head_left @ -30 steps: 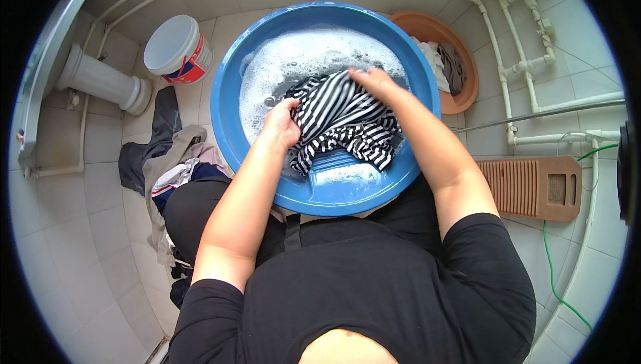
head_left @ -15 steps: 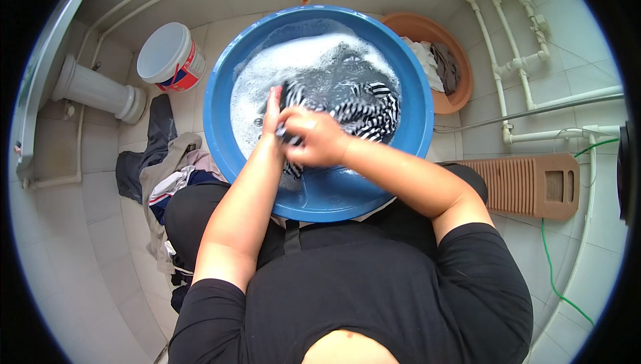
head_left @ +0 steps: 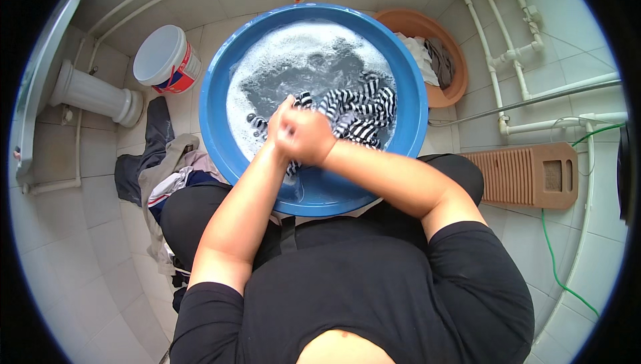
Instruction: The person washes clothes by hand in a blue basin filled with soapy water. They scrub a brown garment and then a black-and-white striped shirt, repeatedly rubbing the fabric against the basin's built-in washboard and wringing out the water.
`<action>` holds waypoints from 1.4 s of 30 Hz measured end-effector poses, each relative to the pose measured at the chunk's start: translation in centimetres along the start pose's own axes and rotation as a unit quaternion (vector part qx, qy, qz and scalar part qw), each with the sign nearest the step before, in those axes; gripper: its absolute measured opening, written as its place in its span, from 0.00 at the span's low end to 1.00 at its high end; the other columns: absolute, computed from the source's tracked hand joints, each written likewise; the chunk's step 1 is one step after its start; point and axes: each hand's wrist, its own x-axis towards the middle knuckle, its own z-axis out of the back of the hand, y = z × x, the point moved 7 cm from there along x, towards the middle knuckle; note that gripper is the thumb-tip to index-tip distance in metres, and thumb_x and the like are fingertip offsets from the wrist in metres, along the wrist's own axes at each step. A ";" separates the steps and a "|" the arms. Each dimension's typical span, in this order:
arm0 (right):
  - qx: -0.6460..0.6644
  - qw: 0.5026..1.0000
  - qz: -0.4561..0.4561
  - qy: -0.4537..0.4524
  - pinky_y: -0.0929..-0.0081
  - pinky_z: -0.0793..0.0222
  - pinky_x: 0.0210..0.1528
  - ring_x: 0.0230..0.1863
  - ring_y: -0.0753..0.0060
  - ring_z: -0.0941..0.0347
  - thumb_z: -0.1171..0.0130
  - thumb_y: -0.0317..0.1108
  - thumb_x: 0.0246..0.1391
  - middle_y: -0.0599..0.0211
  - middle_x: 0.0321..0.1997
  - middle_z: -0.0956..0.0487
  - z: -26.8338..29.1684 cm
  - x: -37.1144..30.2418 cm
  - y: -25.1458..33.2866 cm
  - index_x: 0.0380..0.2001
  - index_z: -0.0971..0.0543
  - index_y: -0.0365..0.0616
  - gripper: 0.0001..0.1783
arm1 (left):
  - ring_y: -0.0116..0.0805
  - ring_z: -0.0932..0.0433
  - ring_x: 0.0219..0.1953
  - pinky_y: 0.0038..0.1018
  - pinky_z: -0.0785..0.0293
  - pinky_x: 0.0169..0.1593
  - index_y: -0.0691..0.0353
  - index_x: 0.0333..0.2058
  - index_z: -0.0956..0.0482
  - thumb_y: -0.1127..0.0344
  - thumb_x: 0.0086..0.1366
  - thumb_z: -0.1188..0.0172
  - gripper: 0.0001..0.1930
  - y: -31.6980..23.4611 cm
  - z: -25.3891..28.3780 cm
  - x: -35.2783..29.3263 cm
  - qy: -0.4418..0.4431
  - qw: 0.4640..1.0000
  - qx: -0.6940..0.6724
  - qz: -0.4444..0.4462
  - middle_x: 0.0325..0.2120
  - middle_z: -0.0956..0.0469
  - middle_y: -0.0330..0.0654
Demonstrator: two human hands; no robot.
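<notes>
A black-and-white striped garment [head_left: 364,111] lies partly sunk in foamy water inside a large blue basin [head_left: 212,113]. Over the near left part of the basin my two hands press together, with striped cloth showing beyond and below them. My right hand [head_left: 309,135] is closed in a fist on the cloth and blurred by motion. Against it, my left hand [head_left: 275,125] holds the cloth from the left side; its fingers are largely covered by the right hand. White suds [head_left: 294,42] float along the far and left sides of the water.
A brown washboard [head_left: 521,175] lies at right, near a green hose [head_left: 553,267]. Behind the basin sits an orange-brown tub [head_left: 456,93] of clothes. At left are a white bucket [head_left: 160,60], a white pedestal [head_left: 93,93] and piled clothes [head_left: 167,163]. Pipes line the walls.
My right hand has closed in against my left hand, whose upright fingers showed before. More striped cloth shows above the water, and the suds in the middle have thinned.
</notes>
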 end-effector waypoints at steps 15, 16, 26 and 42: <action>-0.089 0.934 -0.252 0.238 0.64 0.33 0.43 0.39 0.53 0.26 0.47 0.51 0.48 0.50 0.34 0.22 6.4 -0.3 -11.6 0.34 0.22 0.39 0.24 | 0.44 0.27 0.43 0.32 0.32 0.46 0.58 0.44 0.29 0.68 0.50 0.48 0.19 -8.6 -6.1 -2.2 -0.177 0.620 0.754 -0.126 0.43 0.29 0.50; -0.087 0.927 -0.227 0.286 0.64 0.32 0.43 0.39 0.53 0.26 0.46 0.51 0.47 0.50 0.34 0.22 5.9 -0.6 -10.2 0.34 0.22 0.39 0.24 | 0.47 0.27 0.42 0.33 0.32 0.46 0.55 0.45 0.28 0.68 0.49 0.47 0.20 -8.9 -7.3 -2.8 -0.164 0.509 0.840 -0.092 0.45 0.30 0.52; -0.124 0.980 -0.049 0.150 0.66 0.36 0.51 0.47 0.55 0.30 0.48 0.34 0.49 0.58 0.42 0.24 5.5 0.9 -10.0 0.38 0.23 0.45 0.13 | 0.44 0.25 0.39 0.35 0.32 0.46 0.63 0.31 0.22 0.43 0.49 0.42 0.25 -4.9 -8.8 -3.0 -0.091 0.553 0.828 0.021 0.33 0.23 0.48; 0.186 0.959 -0.213 0.036 0.82 0.39 0.38 0.33 0.85 0.35 0.41 0.40 0.48 0.75 0.28 0.26 12.1 1.3 -16.5 0.22 0.23 0.40 0.13 | 0.34 0.27 0.39 0.30 0.33 0.45 0.69 0.41 0.30 0.61 0.66 0.59 0.16 -7.9 0.4 -2.4 -0.336 0.902 0.220 -0.157 0.36 0.26 0.47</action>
